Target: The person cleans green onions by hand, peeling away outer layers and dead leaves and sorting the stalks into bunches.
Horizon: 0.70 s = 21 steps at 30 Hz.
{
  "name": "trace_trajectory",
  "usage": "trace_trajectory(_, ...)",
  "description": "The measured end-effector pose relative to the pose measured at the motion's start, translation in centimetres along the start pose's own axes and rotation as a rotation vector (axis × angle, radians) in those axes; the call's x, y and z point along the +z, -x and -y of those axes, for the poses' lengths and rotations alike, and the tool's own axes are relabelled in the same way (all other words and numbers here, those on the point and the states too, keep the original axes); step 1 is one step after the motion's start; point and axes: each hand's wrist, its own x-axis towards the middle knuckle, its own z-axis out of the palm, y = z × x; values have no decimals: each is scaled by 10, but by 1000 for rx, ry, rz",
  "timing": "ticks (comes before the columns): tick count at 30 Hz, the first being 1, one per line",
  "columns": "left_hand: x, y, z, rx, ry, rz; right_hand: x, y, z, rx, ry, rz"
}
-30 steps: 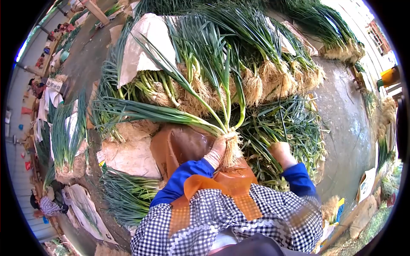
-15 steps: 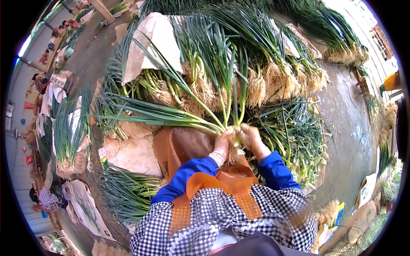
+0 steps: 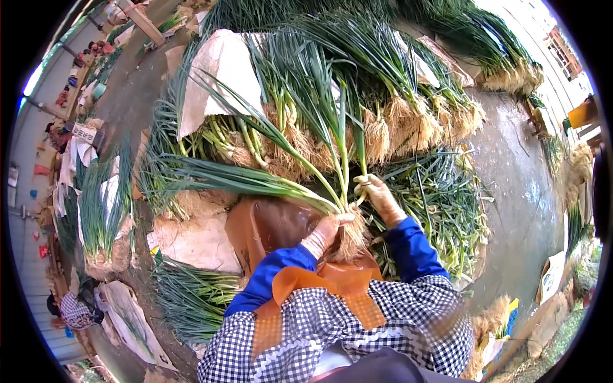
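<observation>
Green onions fan out over my lap, their pale roots hanging down at the bottom. My left hand is wrapped round their white bases just above the roots. Higher and to the right, my right hand is closed on one stalk of the same bunch, at its pale lower part. Beneath the bunch lies a brown apron. To the right of my right hand is a pile of loose green leaves.
Rooted onion bundles lie in a row ahead, partly under a pale sheet. More onions lie at lower left, beside a flat sack. A crouching person is at the far left.
My right hand came from the leaf pile to the bunch's base, then moved slightly up and right along a stalk. My left hand kept its hold, and the bunch shifted slightly down.
</observation>
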Motion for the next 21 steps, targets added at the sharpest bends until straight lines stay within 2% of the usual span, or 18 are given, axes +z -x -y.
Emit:
trace_trajectory(2,-9,3,-2,36,23,-18,27,-12,16,40,318,-133)
trace_trajectory(3,-12,9,-8,-64,141,58,27,-18,14,-157,746,-184)
trace_trajectory(6,-7,17,-19,-131,197,312,38,-15,82,-294,1000,77)
trace_trajectory(7,20,25,-27,-52,289,392,25,-34,81,-440,963,85)
trace_trajectory(8,34,28,-33,-60,366,468,6,-64,77,-456,1043,-62)
trace_trajectory(10,44,34,-45,58,281,560,-4,-95,136,-89,1320,-532)
trace_trajectory(11,48,39,-53,150,187,579,-50,-144,110,-271,1444,-671)
trace_trajectory(12,40,30,-52,315,153,656,-59,-156,119,-205,1503,-656)
trace_trajectory(14,52,42,-62,455,149,701,-71,-178,106,-33,1659,-497)
trace_trajectory(15,56,47,-69,466,98,671,-78,-180,100,-33,1657,-493)
trace_trajectory(17,37,35,-61,445,125,468,-69,-159,103,-133,1471,-434)
trace_trajectory(18,27,26,-53,430,152,409,-61,-145,107,82,1323,-421)
trace_trajectory(19,21,21,-46,423,175,413,-57,-123,106,71,1208,-385)
trace_trajectory(20,25,20,-40,406,171,310,-52,-93,101,67,1089,-350)
trace_trajectory(21,24,19,-34,274,243,298,-29,-50,105,88,733,-285)
